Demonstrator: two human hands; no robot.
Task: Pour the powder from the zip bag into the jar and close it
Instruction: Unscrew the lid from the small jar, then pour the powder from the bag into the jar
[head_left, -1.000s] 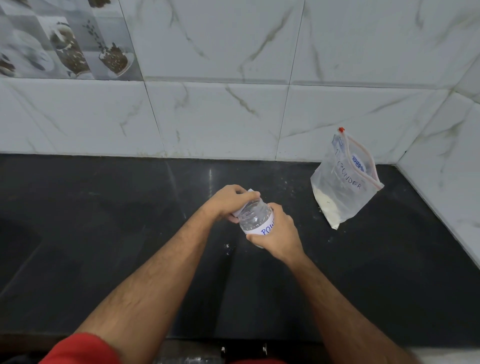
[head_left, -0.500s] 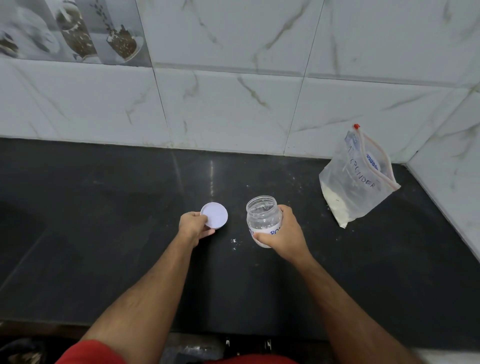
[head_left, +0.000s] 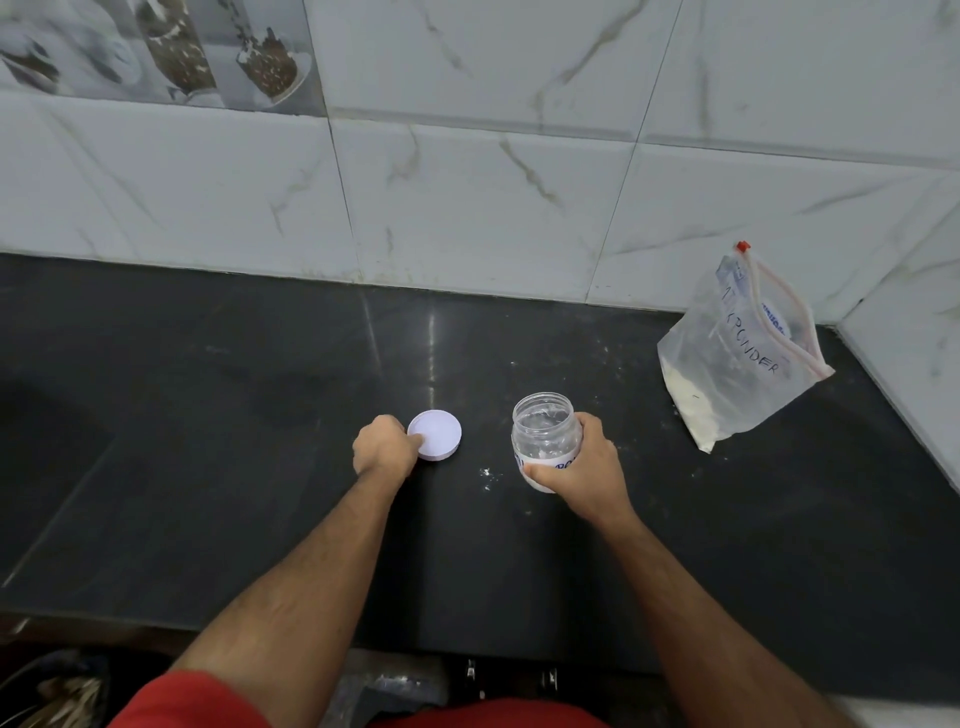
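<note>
White round plastic lid (head_left: 435, 434) lies flat on the black tabletop (head_left: 208, 415), left hand (head_left: 385, 450) curled, fingertips on its edge, apparently parking it. Right hand (head_left: 584, 470) wraps the open clear plastic jar (head_left: 545, 439), steadying it upright. Clear zip bag of powder (head_left: 737, 358) leans near the tiled wall, untouched, well apart.

A: How is the left hand (head_left: 385, 448) posed?
B: Knuckles up, fingers curled, fingertips pinching the round white plastic lid (head_left: 435, 435) at its left edge.
A: And the right hand (head_left: 586, 472)?
B: Wrapped round the clear plastic jar (head_left: 545, 441), thumb across its near side; both forearms extend forward.
</note>
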